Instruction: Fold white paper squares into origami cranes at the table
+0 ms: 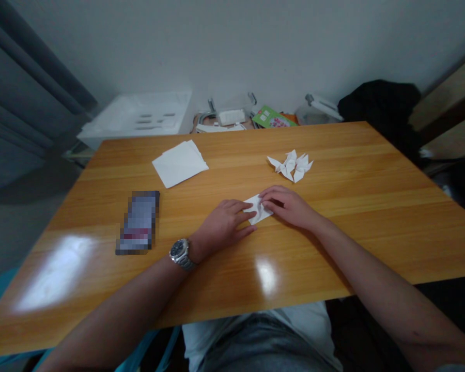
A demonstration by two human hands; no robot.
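A small folded piece of white paper lies flat on the wooden table, near its middle. My left hand, with a wristwatch on the wrist, presses its fingers down on the paper's left side. My right hand presses on the paper's right side, fingertips bent over its edge. Both hands partly cover the paper. Beyond them lie finished folded white paper figures.
A stack of white paper sheets lies at the back left of the table. A phone lies flat to the left of my left hand. Behind the table are a white box, clutter along the wall and a dark bag.
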